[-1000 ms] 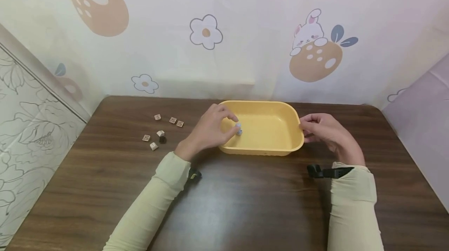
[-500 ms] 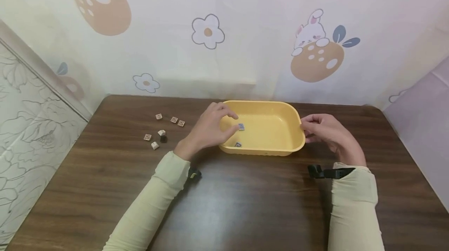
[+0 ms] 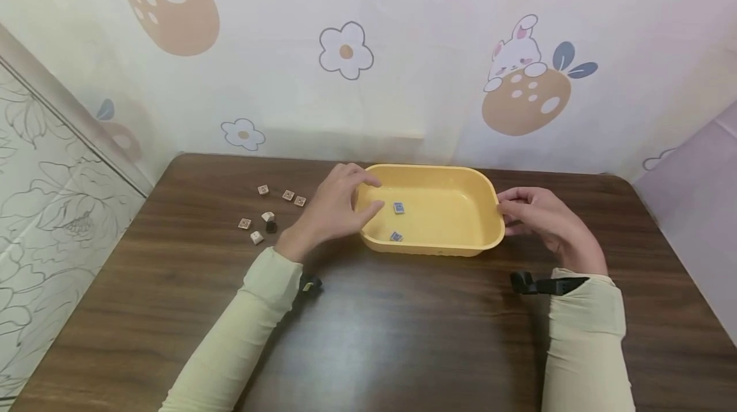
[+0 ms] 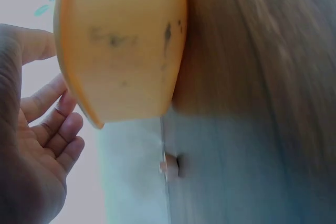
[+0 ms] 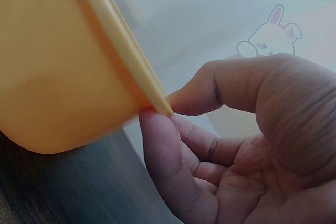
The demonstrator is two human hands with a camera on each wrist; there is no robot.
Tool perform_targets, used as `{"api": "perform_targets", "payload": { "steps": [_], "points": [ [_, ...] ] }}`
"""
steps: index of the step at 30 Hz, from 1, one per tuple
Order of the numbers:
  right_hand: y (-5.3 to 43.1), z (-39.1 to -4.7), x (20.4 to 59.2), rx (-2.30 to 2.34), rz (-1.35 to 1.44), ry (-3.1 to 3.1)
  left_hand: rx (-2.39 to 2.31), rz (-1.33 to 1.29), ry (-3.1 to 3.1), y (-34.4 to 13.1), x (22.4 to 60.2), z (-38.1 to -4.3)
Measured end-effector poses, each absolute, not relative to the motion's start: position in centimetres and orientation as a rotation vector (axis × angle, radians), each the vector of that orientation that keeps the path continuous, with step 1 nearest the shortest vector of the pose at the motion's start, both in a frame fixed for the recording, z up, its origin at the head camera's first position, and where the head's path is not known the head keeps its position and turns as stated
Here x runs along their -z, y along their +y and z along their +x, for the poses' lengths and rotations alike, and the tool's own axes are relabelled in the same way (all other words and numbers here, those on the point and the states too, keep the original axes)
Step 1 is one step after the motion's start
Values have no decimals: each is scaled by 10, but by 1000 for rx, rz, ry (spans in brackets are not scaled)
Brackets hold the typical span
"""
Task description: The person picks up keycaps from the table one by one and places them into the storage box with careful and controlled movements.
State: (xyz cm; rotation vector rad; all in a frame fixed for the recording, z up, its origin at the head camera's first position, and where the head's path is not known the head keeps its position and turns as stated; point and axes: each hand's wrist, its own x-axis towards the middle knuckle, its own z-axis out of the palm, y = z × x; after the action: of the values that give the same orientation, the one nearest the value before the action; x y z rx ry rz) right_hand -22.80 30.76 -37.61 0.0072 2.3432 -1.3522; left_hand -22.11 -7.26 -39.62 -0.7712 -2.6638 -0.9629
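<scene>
A yellow plastic basin (image 3: 449, 217) sits near the back of the table. In it lie two small blue-and-white keycaps, one (image 3: 398, 208) left of the middle and another (image 3: 396, 237) by the front wall. My left hand (image 3: 329, 206) hovers at the left rim, thumb and forefinger spread apart with nothing between them. On the opposite side, my right hand (image 3: 538, 219) pinches the rim (image 5: 149, 85) between thumb and forefinger. Left of the basin, several cream keycaps (image 3: 244, 224) are scattered on the table, some upside down, with a black keycap (image 3: 270, 227) among them.
The brown wooden table (image 3: 368, 335) ends at a pale wall (image 3: 414, 79) printed with rabbits and flowers, right behind the basin. A white panel with line-drawn flowers (image 3: 63, 226) borders the left side. Both wrists wear black straps (image 3: 549, 285).
The left hand has let go of a blue keycap, which now lies in the basin, and drawn back left to the rim. The right hand keeps its pinch on the basin.
</scene>
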Motion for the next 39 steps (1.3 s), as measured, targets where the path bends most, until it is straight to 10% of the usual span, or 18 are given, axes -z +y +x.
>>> {"api": "perform_targets", "payload": {
  "steps": [39],
  "points": [
    [309,-229,374,1312,26,2341,885,-380,-2736,-210,402,-184]
  ]
}}
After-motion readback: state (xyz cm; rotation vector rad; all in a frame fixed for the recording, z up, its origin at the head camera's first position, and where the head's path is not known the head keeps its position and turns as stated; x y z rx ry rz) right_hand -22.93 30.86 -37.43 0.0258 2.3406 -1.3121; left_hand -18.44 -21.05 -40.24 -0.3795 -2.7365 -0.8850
